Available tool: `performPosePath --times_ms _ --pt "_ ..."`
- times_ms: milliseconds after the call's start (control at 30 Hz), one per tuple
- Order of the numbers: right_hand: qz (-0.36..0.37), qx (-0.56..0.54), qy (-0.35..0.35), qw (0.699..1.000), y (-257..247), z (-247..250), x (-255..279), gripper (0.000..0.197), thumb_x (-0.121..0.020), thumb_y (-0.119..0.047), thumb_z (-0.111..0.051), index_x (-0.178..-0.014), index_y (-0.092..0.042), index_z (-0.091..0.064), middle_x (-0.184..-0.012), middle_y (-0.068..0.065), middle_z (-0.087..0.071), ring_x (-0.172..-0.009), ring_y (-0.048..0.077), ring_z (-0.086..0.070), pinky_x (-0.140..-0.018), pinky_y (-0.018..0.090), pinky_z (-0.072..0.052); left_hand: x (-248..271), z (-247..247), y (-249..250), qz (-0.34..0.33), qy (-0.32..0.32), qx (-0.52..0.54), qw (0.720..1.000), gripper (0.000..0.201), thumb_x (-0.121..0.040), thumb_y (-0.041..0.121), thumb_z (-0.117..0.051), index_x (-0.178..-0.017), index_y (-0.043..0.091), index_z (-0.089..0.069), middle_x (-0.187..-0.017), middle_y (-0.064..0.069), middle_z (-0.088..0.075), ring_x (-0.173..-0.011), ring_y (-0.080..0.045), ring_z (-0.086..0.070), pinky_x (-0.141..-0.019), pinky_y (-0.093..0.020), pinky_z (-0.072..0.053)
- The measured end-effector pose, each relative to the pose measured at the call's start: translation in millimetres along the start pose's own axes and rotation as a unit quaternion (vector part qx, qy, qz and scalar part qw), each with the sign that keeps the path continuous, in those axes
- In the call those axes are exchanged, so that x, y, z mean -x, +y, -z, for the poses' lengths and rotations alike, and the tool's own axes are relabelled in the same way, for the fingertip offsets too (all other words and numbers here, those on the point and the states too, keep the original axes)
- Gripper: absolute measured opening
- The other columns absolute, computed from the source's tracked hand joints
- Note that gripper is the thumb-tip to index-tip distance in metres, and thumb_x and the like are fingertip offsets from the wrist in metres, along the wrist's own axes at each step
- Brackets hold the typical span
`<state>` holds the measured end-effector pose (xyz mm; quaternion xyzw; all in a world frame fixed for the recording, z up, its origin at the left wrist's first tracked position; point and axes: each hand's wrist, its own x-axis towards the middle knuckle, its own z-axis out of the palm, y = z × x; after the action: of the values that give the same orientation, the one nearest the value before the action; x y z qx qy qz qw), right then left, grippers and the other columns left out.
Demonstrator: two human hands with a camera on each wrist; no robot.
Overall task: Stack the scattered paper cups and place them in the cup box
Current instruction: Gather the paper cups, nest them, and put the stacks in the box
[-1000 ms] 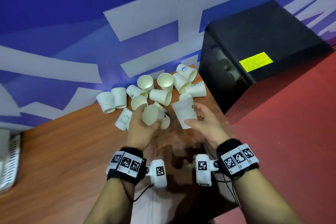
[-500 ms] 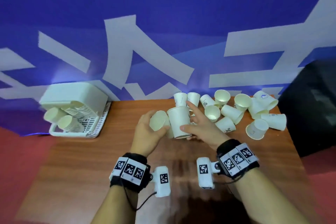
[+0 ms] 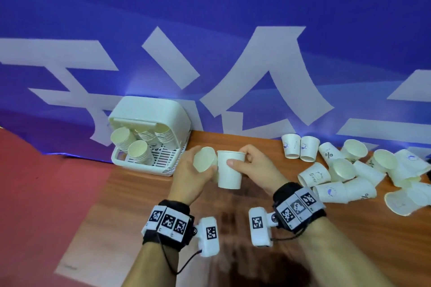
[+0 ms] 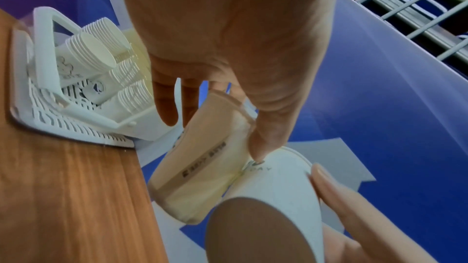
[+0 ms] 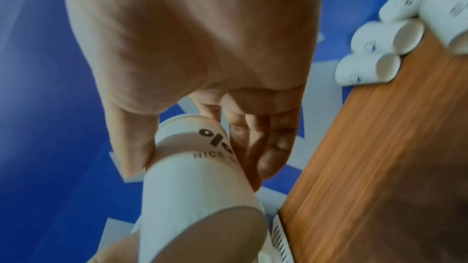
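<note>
My left hand (image 3: 200,168) grips a tilted white paper cup (image 3: 204,162), its mouth turned toward me; the same cup (image 4: 202,169) shows from below in the left wrist view. My right hand (image 3: 242,163) holds an upright paper cup (image 3: 229,170) by its rim, thumb in front, touching the left cup; this cup (image 5: 200,183) carries black print. The white cup box (image 3: 149,137) stands at the table's back left with several stacks of cups (image 3: 137,144) lying inside, also seen as the cup box (image 4: 63,107) in the left wrist view. Scattered cups (image 3: 345,170) lie at the right.
The wooden table (image 3: 116,216) runs along a blue wall banner (image 3: 210,30) with white shapes. Red floor (image 3: 35,193) lies off the table's left edge. Loose cups (image 5: 375,51) crowd the table's right end.
The view has swung left from the cup pile to the cup box. Both hands, each holding its cup, have moved left with it and now sit just right of the box.
</note>
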<state>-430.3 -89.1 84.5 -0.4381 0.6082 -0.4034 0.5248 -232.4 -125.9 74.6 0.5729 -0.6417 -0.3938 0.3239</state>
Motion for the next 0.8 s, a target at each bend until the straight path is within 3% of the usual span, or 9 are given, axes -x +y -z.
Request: performPosePath --times_ms 100,167,267,333,500,600,667,733,800 --pt "-0.001 -0.004 0.006 1.0 -13.5 -46.5 -25.4 0.032 -0.083 -0.031 -0.077 -0.094 -0.014 -0.054 -0.091 0.006 -0.063 -0.082 0.018 -0.06 -0.071 0.036 -0.051 -19.2 39.8 -26.3 0.015 0.001 0.021 1.0 0.076 -0.068 0.04 -0.079 -0.136 0.021 -0.051 -0.131 0.004 -0.054 -0.121 -0.012 -0.053 -0.107 -0.04 -0.043" --pt "0.002 0.006 0.005 1.0 -20.9 -74.0 -42.6 0.03 -0.083 -0.029 -0.078 -0.091 -0.015 -0.053 -0.091 0.009 -0.063 -0.081 0.019 -0.06 -0.069 0.036 -0.05 -29.9 64.6 -42.3 0.021 -0.002 0.024 0.999 0.076 -0.069 0.033 -0.081 -0.137 0.02 -0.05 -0.132 0.004 -0.054 -0.121 -0.012 -0.052 -0.107 -0.038 -0.042" --pt "0.005 0.026 -0.001 1.0 -30.0 -110.6 -65.5 0.028 -0.082 -0.023 -0.078 -0.095 -0.013 -0.055 -0.099 0.016 -0.065 -0.083 0.018 -0.059 -0.074 0.037 -0.05 -41.7 98.3 -62.7 0.037 -0.008 0.03 0.999 0.081 -0.062 0.029 -0.079 -0.137 0.023 -0.049 -0.132 0.007 -0.051 -0.121 -0.007 -0.047 -0.104 -0.025 -0.037" --pt "0.008 0.023 -0.004 1.0 -34.2 -134.2 -79.5 0.027 -0.083 -0.017 -0.077 -0.101 -0.013 -0.057 -0.102 0.012 -0.065 -0.085 0.016 -0.059 -0.074 0.033 -0.05 -49.9 119.1 -75.8 0.046 -0.014 0.031 0.998 0.085 -0.059 0.027 -0.079 -0.137 0.025 -0.047 -0.129 0.009 -0.049 -0.12 -0.007 -0.046 -0.099 -0.022 -0.034" --pt "0.005 0.026 -0.019 0.999 -41.7 -185.6 -111.9 0.038 -0.083 -0.011 -0.076 -0.115 -0.018 -0.058 -0.108 -0.001 -0.065 -0.089 0.01 -0.062 -0.075 0.023 -0.053 -68.6 165.7 -109.5 0.074 0.005 0.043 0.996 0.089 -0.053 0.033 -0.075 -0.137 0.023 -0.047 -0.128 0.006 -0.049 -0.12 -0.009 -0.047 -0.099 -0.022 -0.037" --pt "0.006 0.042 -0.029 0.999 -44.1 -203.0 -128.9 0.052 -0.082 -0.009 -0.075 -0.126 -0.025 -0.052 -0.105 -0.003 -0.061 -0.09 0.009 -0.061 -0.077 0.018 -0.05 -82.2 188.5 -132.4 0.071 0.045 0.037 0.996 0.081 -0.055 0.036 -0.073 -0.132 0.024 -0.052 -0.127 0.003 -0.051 -0.12 -0.011 -0.05 -0.105 -0.034 -0.043" --pt "0.009 0.082 -0.037 0.996 -43.7 -208.3 -140.7 0.062 -0.081 -0.012 -0.076 -0.134 -0.029 -0.047 -0.106 -0.003 -0.059 -0.092 0.008 -0.061 -0.075 0.013 -0.046 -91.1 201.4 -143.0 0.077 0.076 0.022 0.994 0.079 -0.057 0.034 -0.074 -0.132 0.027 -0.052 -0.125 0.003 -0.049 -0.117 -0.01 -0.048 -0.104 -0.034 -0.043" --pt "0.015 0.118 -0.041 0.992 -40.7 -210.7 -151.8 0.07 -0.076 -0.018 -0.077 -0.136 -0.033 -0.045 -0.116 -0.002 -0.057 -0.104 0.01 -0.059 -0.083 0.015 -0.046 -99.9 209.9 -149.4 0.084 0.09 0.02 0.992 0.083 -0.057 0.035 -0.074 -0.135 0.025 -0.049 -0.123 0.003 -0.046 -0.115 -0.007 -0.045 -0.1 -0.024 -0.037" --pt "0.02 0.142 -0.045 0.989 -37.4 -210.9 -160.8 0.074 -0.069 -0.025 -0.076 -0.134 -0.042 -0.045 -0.129 -0.001 -0.052 -0.119 0.013 -0.052 -0.097 0.027 -0.044 -109.2 213.7 -155.1 0.079 0.096 0.014 0.992 0.084 -0.058 0.035 -0.074 -0.137 0.022 -0.047 -0.121 0.001 -0.045 -0.114 -0.008 -0.044 -0.097 -0.02 -0.034"
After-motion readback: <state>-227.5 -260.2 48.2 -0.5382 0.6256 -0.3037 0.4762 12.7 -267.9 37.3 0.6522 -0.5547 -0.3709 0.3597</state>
